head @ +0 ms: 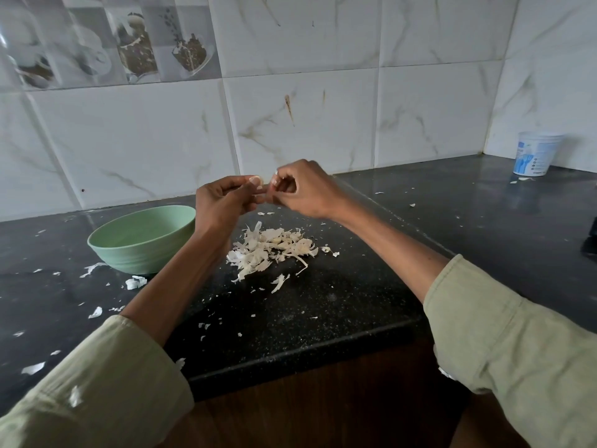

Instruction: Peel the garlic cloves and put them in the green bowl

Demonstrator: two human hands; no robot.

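My left hand (223,198) and my right hand (302,189) meet above the black counter, fingertips pinched together on a small garlic clove (267,188) that is mostly hidden between them. The green bowl (142,239) stands on the counter to the left, just beside my left wrist; its inside is not visible from here. A pile of pale garlic skins and cloves (274,248) lies on the counter right below my hands.
Scraps of garlic skin (135,282) are scattered over the black counter (355,286), whose front edge runs near my forearms. A white plastic cup (534,153) stands in the far right corner. Tiled wall rises behind. A dark object sits at the right edge.
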